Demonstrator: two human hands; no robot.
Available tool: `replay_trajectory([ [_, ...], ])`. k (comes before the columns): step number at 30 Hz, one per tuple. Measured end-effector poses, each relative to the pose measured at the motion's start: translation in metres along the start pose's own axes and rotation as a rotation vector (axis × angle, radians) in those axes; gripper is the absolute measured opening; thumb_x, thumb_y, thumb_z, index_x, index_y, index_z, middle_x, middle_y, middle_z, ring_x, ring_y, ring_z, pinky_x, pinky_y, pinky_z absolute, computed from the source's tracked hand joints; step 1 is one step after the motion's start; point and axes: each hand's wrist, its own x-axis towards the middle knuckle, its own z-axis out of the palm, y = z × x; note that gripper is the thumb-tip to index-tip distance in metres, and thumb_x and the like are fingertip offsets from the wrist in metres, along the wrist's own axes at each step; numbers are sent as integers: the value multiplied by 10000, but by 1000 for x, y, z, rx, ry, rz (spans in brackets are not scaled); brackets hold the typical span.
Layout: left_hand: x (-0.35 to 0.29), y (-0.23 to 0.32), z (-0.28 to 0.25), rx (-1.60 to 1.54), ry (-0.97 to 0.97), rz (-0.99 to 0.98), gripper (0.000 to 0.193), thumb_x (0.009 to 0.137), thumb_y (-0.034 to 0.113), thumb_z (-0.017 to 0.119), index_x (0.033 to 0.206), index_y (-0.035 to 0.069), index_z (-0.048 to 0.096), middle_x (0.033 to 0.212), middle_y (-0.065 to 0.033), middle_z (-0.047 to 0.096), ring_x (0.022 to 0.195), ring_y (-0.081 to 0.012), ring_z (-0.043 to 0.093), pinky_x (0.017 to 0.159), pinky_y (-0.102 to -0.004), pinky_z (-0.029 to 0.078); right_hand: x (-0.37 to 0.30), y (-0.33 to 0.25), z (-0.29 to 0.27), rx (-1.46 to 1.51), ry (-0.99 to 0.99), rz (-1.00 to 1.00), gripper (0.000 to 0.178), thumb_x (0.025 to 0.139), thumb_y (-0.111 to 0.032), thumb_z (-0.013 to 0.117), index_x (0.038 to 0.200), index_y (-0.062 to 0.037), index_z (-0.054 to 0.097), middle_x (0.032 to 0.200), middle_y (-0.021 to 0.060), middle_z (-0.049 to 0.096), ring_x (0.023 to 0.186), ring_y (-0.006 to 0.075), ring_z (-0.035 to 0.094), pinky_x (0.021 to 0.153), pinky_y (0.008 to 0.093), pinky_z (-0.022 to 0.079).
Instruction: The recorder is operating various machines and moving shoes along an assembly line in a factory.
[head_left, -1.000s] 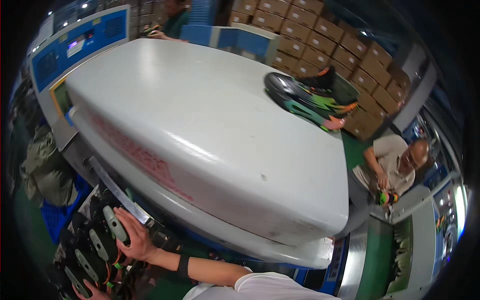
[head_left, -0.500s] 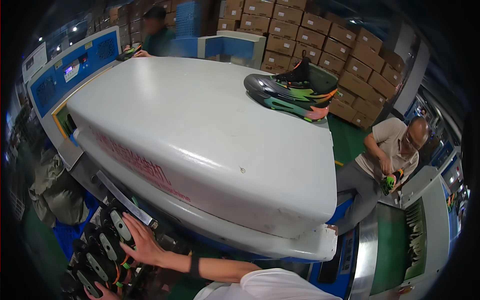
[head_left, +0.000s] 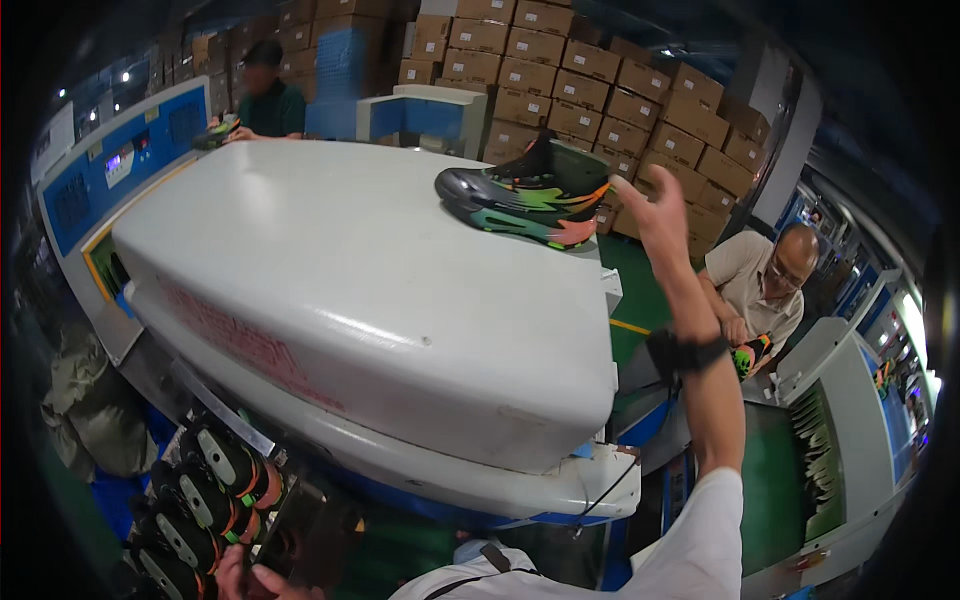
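A single high-cut sports shoe (head_left: 525, 195) in black, green and orange stands on top of a large white machine housing. My right hand (head_left: 660, 210) is raised beside its heel, with thumb and fingers spread and nothing in them; whether the thumb touches the heel, I cannot tell. At the lower left, several similar shoes (head_left: 215, 455) lie on their sides in a row, with their grey and black soles showing. Next to the nearest of these, my left hand (head_left: 255, 580) is partly cut off by the lower edge, its thumb apart from the fingers.
One person (head_left: 765, 290) handles a shoe at the right, by a machine with a green belt (head_left: 770, 490). Another person (head_left: 265, 100) holds a shoe beyond the housing (head_left: 330, 240). Stacked cartons (head_left: 560, 80) rise behind. A grey sack (head_left: 95, 400) is at the left.
My right hand has left the row of shoes at lower left and swung up to the heel of the shoe on the housing. My left hand has shifted slightly right. The view has turned somewhat.
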Motion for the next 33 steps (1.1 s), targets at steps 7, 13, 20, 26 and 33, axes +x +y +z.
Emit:
replay_trajectory([
  [7,-13,48,78,-273,-316,-125,185,819,-63,440,984,4,488,955,-126,498,872,-220,512,834,-338,449,42,38,55,231,-374,-70,490,742,-376,770,1051,-27,618,941,106,689,856,206,661,799,329,517],
  [13,-20,80,109,-247,-327,-87,185,776,-56,464,949,-5,505,907,-133,547,835,-222,538,859,-383,453,-31,21,3,160,-228,-457,384,703,-178,821,979,1,624,731,157,672,645,263,693,588,321,548],
  [20,-12,97,129,-120,-367,34,214,645,-49,528,847,19,553,792,-117,642,736,-256,598,821,-409,492,-60,8,-44,118,-250,-957,471,608,-103,814,1008,42,610,1020,269,660,882,383,689,771,391,576],
  [26,-11,109,136,-108,-344,32,240,627,-73,530,839,22,588,789,-99,658,720,-246,626,803,-415,511,-57,23,-41,167,-251,-956,401,611,-97,816,943,40,638,880,196,680,868,373,697,770,401,576],
  [33,-30,104,130,-99,-389,-13,293,623,-61,601,902,17,640,867,-84,658,825,-265,633,802,-406,532,-32,21,-30,218,-432,-331,307,893,-95,613,1145,45,508,909,138,617,825,236,625,799,367,545],
])
